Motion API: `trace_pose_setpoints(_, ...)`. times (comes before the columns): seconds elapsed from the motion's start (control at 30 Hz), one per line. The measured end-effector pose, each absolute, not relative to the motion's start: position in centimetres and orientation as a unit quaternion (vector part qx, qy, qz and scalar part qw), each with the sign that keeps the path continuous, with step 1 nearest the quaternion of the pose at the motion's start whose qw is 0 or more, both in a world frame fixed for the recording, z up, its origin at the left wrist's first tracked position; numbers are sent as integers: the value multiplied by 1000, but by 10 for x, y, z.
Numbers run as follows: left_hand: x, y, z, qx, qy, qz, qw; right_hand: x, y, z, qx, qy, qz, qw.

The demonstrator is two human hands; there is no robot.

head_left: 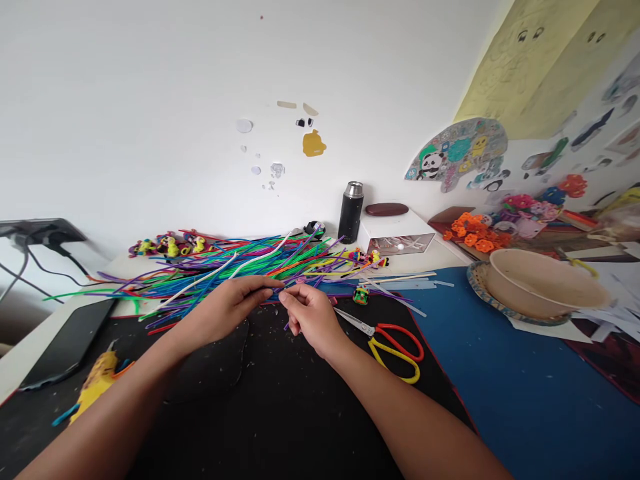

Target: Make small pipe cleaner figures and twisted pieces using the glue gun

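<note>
If your left hand (225,312) and right hand (317,323), pinching a purple strand (287,327), drift toward four o'clock, scissors (369,329) could snag it.

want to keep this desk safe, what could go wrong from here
The scissors lie beside the right hand, blades toward it, so a careless shift might nick it. The coloured strands lie crossed in a loose heap; pulling one out could drag others along.
</note>
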State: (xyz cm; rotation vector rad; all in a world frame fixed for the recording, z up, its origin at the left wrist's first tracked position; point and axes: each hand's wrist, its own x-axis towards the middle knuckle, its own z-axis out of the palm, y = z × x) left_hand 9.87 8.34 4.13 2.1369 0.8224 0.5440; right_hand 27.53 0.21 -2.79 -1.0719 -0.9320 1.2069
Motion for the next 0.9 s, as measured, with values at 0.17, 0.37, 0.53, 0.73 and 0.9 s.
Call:
trace_pose_setpoints(0.17,98,91,35,752,353,232,507,275,2,-28,-457,-399,519,602)
trace_pose_setpoints(0.37,106,88,34,614,331,303,650,275,3,-25,-439,-364,533,625)
trace_pose_setpoints(0.53,112,83,29,606,324,328,648,275,2,-24,-434,-351,541,629)
trace_pose_setpoints(0.73,115,83,24,605,337,326,644,275,2,-25,-440,-353,541,623)
trace_pose_setpoints(0.9,115,84,22,610,331,324,643,274,2,-24,-442,-361,543,616)
